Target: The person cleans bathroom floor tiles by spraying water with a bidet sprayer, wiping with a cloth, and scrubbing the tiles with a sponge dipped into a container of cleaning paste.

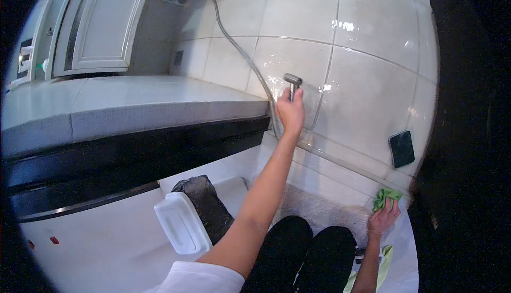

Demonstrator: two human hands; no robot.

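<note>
My left hand point(291, 113) is wrapped round the handle of a metal spray head point(293, 80), held over the wet tiled floor point(298, 58). From near the spray head a grey hose point(239, 49) curves away to the upper left. At the lower right, my right hand point(384, 218) presses a green cloth point(387, 198) against the pale ledge by the floor's edge. A dark rectangular pad point(402, 149) lies on the tiles above the cloth.
A white bin point(183, 224) with a black bag point(205, 205) stands at the lower left. Above it runs a tiled step point(133, 93) with a dark front. A white cabinet door point(109, 24) is at the upper left. My knees show at the bottom, near a yellow-green cloth point(386, 266).
</note>
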